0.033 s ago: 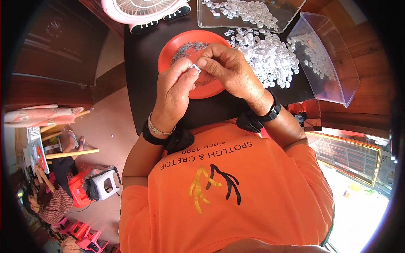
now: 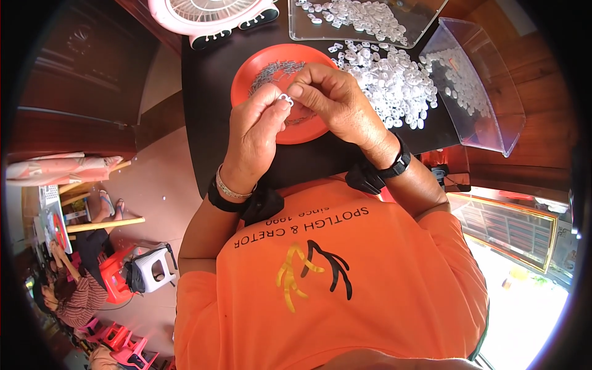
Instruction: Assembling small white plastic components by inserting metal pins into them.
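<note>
My left hand [image 2: 251, 132] pinches a small white oval plastic piece with two holes [image 2: 284, 98] between thumb and fingers. Thumb and forefinger of my right hand [image 2: 339, 105] press together right beside that piece; anything between them is too small or hidden to make out. Both hands are above a round red dish [image 2: 241, 79], which holds many thin grey metal pins or screws [image 2: 271, 74]. To the right of the dish, a heap of similar white pieces [image 2: 394, 86] lies on the black tabletop [image 2: 206, 105].
A pink fan [image 2: 213, 15] stands at the far left of the table. Clear plastic trays [image 2: 351, 42] with more white pieces are at the back, and another clear tray [image 2: 509, 132] tilts at right. Another person [image 2: 77, 296] sits far left near stools [image 2: 151, 271].
</note>
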Demonstrator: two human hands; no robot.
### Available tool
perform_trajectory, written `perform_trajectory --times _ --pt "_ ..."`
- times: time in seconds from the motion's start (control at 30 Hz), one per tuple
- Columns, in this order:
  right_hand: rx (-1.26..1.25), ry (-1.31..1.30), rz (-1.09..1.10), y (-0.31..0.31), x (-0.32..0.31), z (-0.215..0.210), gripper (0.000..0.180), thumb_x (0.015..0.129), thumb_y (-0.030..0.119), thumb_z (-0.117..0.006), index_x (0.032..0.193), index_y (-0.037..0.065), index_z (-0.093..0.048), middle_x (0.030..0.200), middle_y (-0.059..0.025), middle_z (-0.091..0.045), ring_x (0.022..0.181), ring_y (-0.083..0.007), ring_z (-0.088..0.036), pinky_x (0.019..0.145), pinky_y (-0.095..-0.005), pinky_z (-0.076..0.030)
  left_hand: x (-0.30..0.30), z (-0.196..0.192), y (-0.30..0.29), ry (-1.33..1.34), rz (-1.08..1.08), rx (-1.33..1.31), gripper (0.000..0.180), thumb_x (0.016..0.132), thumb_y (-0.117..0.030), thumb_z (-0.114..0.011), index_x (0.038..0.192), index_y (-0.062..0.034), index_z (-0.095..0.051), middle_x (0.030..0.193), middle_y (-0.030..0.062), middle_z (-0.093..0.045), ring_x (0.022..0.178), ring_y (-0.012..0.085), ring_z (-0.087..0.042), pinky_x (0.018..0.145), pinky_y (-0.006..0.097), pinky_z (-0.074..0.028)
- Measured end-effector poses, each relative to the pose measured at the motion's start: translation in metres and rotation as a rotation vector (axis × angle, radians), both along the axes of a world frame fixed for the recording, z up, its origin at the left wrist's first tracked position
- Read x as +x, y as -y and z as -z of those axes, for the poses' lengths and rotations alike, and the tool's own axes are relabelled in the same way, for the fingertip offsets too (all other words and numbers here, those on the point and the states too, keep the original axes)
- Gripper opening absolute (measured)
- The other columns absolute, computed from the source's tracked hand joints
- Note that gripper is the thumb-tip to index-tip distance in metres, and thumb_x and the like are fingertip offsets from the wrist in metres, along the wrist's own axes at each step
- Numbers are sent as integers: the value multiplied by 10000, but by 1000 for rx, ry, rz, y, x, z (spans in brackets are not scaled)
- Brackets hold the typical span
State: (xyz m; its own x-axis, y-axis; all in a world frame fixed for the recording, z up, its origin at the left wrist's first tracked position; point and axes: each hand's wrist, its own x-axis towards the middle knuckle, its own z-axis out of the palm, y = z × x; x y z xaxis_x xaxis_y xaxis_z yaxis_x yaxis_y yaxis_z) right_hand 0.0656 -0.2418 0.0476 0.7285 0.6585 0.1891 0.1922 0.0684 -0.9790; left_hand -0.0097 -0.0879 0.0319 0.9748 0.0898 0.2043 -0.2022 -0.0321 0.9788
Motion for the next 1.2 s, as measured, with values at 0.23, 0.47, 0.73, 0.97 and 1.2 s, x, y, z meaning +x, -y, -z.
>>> perform_trajectory --times 0.23,0.47,0.73,0.97,1.2 --pt "-48 55 -6 3 5 -1 154 946 150 -568 866 19 -581 754 14 -591 701 -47 -542 632 -209 -467 -1 0 0 7 -19 24 198 904 -140 -516 767 3 -508 625 11 -482 576 70 -434 530 232 -377" --pt "-30 -1 -15 -1 0 2 176 932 156 -574 844 5 -595 735 -8 -562 661 -76 -509 602 -243 -439 -2 -2 1 1 -2 58 218 912 -153 -500 742 -19 -473 626 3 -452 580 68 -402 539 239 -359" --pt "-52 211 143 -5 -8 5 142 889 112 -587 799 2 -577 665 -84 -578 601 -174 -569 568 -297 -457 -5 -1 7 101 -58 246 246 945 -170 -480 757 -16 -439 625 2 -415 581 69 -361 523 236 -320" --pt "-152 390 154 0 -8 1 168 874 126 -586 755 8 -575 645 -106 -598 611 -250 -620 549 -342 -475 -7 -4 6 123 -15 287 171 929 -55 -482 780 2 -421 614 72 -367 566 116 -315 496 281 -322" --pt "-201 459 86 5 -7 1 180 888 152 -570 780 8 -587 660 -130 -595 619 -287 -593 562 -365 -460 -8 -4 4 47 67 283 196 932 -109 -468 770 -6 -429 639 30 -406 585 82 -337 512 251 -315"
